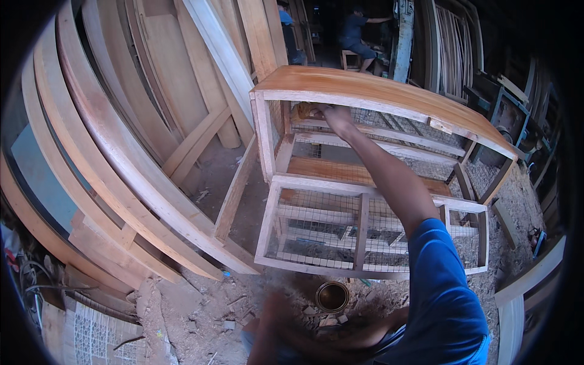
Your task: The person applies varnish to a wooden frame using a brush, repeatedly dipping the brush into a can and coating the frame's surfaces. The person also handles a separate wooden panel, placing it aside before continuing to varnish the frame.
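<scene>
My right arm reaches up into a wooden cage-like cabinet (365, 85) with wire mesh sides. Inside its upper left corner, my right hand (333, 114) is closed on a crumpled yellow-brown rag (302, 112), which is against the frame just under the top. The top board has an orange-brown, slightly shiny surface, while the front frame is paler wood. A mesh-covered lower door (361, 231) juts out toward me. My left hand (277, 309) is low, near my knee, and smeared by motion; its fingers cannot be made out. Right of it, a round gold-coloured tin (333, 297) stands on the ground.
Long planks and door-like boards (109, 134) lean along the left side. Wood scraps and shavings cover the ground. Boards (535, 274) lie at the right, near a machine (508, 115). In the back, a person (359, 36) sits on a stool, and another person (289, 30) is partly visible.
</scene>
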{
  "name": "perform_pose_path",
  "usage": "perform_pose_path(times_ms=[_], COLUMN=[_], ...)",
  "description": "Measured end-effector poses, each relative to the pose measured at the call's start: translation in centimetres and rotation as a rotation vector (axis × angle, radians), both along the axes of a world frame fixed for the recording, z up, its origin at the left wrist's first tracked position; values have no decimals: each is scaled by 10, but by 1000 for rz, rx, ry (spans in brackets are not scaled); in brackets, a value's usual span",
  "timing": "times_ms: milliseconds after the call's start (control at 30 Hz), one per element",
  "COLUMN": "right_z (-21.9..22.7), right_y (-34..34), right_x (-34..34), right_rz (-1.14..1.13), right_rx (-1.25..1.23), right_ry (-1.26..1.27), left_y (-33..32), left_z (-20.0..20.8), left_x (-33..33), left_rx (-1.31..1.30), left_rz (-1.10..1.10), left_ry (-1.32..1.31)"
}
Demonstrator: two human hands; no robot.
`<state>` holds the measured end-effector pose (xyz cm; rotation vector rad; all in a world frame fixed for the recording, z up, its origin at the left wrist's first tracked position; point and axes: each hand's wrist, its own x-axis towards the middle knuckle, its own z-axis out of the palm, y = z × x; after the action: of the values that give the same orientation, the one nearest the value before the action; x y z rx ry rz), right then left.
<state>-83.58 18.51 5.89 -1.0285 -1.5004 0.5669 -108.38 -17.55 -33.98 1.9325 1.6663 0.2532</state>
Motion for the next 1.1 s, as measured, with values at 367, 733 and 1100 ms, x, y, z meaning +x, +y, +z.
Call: perform_pose_path(times_ms=[367,733,1100], right_z=[11,4,5], right_y=[-29,-47,-114], right_x=[-1,107,246], right_rz=[-171,-349,-456], right_rx=[154,93,-48], right_ry=[-301,-465,-387], left_y=[2,7,13], left_z=[-25,-29,-29], left_x=[3,-2,-6], left_rx=[130,24,-14], left_rz=[45,64,-6], left_ry=[-158,-151,-188])
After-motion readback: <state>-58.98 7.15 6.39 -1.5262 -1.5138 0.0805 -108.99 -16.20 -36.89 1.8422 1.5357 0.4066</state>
